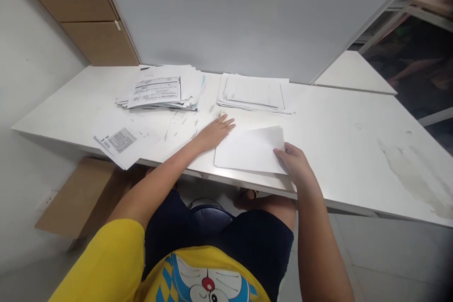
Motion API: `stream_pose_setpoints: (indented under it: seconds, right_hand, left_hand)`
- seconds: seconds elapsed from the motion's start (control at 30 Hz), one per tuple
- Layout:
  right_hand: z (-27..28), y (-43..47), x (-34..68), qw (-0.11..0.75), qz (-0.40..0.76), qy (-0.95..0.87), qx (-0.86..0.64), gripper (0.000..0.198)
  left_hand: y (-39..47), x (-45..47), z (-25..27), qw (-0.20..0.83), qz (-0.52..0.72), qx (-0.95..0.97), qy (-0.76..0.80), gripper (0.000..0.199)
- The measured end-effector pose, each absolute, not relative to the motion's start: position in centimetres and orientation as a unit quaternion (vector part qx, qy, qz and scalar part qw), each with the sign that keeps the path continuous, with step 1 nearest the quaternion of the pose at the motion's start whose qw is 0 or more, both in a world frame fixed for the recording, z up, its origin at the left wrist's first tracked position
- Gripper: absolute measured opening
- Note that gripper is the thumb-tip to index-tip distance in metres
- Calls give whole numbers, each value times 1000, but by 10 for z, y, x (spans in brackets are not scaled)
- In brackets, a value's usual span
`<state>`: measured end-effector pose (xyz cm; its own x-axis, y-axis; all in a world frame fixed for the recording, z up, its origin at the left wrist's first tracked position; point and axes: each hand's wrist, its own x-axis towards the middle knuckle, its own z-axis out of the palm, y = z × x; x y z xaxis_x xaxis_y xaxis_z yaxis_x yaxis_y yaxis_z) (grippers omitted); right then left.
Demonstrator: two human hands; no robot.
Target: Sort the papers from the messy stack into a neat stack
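A small stack of blank white paper point(247, 151) lies near the front edge of the white table. My right hand point(292, 158) pinches its right edge, thumb on top and fingers beneath. At the left end of the stack, my left hand point(215, 133) rests flat with fingers spread, its fingertips by the upper left corner. Just behind is another pile of white sheets point(255, 92). Farther left sits a thicker, uneven pile of printed papers point(155, 89). A few sheets with a printed block point(120, 144) overhang the front edge at the left.
The white table point(336, 151) has worn, stained patches at its right. A grey panel point(226, 14) rises along the back. Brown cabinet fronts point(88, 37) stand at the left, with an open cardboard box point(78, 198) below the table. Dark shelving point(417, 52) is at the far right.
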<state>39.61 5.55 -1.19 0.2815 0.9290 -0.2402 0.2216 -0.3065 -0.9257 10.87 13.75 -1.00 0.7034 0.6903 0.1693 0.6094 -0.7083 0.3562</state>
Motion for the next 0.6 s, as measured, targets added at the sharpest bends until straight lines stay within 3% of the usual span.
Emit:
stream_pose_setpoints:
  seconds: [0.13,0.3,0.43,0.6]
  right_hand:
    - [-4,70,410,449,416,-414,-673,30]
    - [-5,145,439,566,277,-376,-679,21]
    - [-7,223,440,514,196,-416,-724,24]
    - [-10,266,425,379,149,-477,-779,38]
  left_hand:
    - [131,109,-7,126,152,905,377,52]
    - [125,107,-4,132,189,890,393,59]
    - [125,107,-4,146,191,882,405,63]
    - [122,105,-5,145,178,881,413,61]
